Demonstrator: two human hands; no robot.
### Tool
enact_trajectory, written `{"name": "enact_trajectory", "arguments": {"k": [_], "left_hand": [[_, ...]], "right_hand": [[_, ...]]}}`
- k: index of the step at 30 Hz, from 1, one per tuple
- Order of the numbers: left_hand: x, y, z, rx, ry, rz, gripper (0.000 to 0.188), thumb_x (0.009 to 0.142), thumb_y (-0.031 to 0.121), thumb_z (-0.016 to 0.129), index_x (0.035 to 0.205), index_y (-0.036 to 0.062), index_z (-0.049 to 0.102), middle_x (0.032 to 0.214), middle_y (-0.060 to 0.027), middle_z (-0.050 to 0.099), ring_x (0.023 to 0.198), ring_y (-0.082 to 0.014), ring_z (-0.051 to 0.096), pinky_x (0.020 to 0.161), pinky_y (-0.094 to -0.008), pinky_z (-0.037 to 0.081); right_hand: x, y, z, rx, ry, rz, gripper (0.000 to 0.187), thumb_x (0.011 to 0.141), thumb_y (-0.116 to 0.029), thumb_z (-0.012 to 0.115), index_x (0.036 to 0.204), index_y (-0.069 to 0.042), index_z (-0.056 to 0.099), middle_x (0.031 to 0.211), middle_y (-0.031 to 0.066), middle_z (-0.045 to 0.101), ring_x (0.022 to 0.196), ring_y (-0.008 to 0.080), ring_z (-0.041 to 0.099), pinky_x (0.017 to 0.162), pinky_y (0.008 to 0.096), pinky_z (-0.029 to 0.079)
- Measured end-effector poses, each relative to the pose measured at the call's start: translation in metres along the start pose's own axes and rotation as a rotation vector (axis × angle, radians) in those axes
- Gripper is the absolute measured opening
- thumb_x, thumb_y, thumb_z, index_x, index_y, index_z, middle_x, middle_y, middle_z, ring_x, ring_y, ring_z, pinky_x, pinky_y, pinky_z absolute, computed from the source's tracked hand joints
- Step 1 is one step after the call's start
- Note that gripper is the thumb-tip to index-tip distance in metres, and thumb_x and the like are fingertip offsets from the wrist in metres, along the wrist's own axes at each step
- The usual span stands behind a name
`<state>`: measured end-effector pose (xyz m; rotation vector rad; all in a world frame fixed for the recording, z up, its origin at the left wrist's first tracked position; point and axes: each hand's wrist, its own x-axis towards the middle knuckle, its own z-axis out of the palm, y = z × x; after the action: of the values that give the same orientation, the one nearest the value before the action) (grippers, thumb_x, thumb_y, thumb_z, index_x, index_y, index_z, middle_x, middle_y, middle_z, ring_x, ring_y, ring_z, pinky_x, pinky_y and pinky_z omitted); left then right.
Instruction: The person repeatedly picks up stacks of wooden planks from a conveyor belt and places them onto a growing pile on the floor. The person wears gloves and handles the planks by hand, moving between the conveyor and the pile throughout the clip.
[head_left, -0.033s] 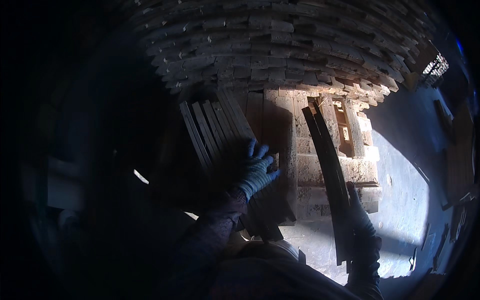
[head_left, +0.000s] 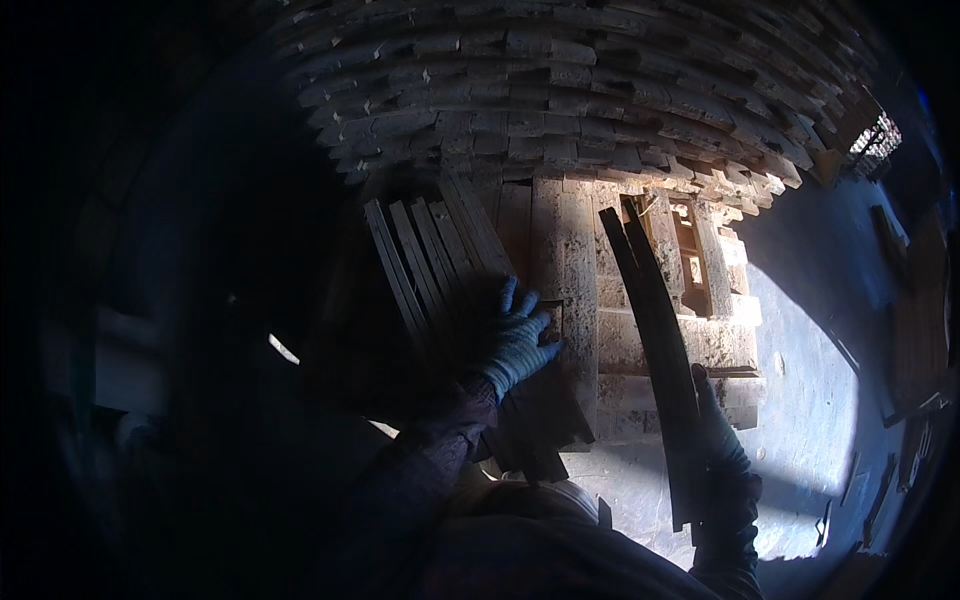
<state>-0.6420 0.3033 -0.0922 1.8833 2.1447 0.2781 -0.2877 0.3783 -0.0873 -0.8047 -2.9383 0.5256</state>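
Note:
My left hand (head_left: 515,345), in a pale knitted glove, lies with spread fingers over a row of dark wooden slats (head_left: 440,250). These slats lie side by side, slanting from the far left toward me. On the right, my gloved right hand (head_left: 715,430) is closed around the near part of a few long, thin wooden slats (head_left: 650,320). The held slats stand apart from the row, and their far ends split into two tips. Deep shadow hides part of the row, and the slats cover some of my right fingers.
A high stack of wooden boards (head_left: 560,100) rises at the far side. Below it sits a sunlit wooden platform (head_left: 625,345), stained and gapped. Concrete floor (head_left: 800,370) extends on the right, with loose wood pieces (head_left: 880,490) near the edge. The left side is very dark.
The far tips of the slats in my right hand have moved slightly left and a little apart. My left hand stays spread on the row.

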Motion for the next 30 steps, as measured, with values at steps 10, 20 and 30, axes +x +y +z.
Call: {"name": "enact_trajectory", "arguments": {"k": [10, 20, 30], "left_hand": [[-0.098, -0.063, -0.017, -1.168, 0.875, -0.457, 0.073, 0.095, 0.024, 0.075, 0.157, 0.0149, 0.036, 0.143, -0.0176, 0.053, 0.129, -0.0283, 0.057, 0.107, -0.0433, 0.053], [-0.103, -0.098, 0.068, -1.804, 0.773, -0.594, 0.077, 0.098, 0.057, 0.060, 0.152, 0.0044, 0.043, 0.146, -0.0183, 0.053, 0.129, -0.0280, 0.057, 0.107, -0.0431, 0.049], [-0.126, -0.093, -0.031, -1.546, 0.289, -0.615, 0.054, 0.095, 0.037, 0.071, 0.136, 0.0038, 0.063, 0.138, -0.0101, 0.061, 0.126, -0.0222, 0.058, 0.110, -0.0346, 0.045]], "right_hand": [[0.175, -0.007, 0.048, 0.717, -0.143, 0.112, 0.059, 0.090, -0.019, 0.077, 0.145, -0.010, 0.057, 0.146, 0.0085, 0.057, 0.126, 0.0205, 0.057, 0.103, 0.0354, 0.050], [0.222, -0.038, 0.087, 1.687, 0.247, 0.383, 0.047, 0.098, -0.014, 0.070, 0.141, 0.000, 0.058, 0.116, 0.0060, 0.071, 0.100, 0.0135, 0.066, 0.087, 0.0271, 0.054], [0.225, -0.062, 0.010, 1.513, -0.141, 0.195, 0.073, 0.095, -0.001, 0.067, 0.159, -0.003, 0.033, 0.135, 0.0118, 0.063, 0.115, 0.0182, 0.064, 0.095, 0.0329, 0.056]]}}
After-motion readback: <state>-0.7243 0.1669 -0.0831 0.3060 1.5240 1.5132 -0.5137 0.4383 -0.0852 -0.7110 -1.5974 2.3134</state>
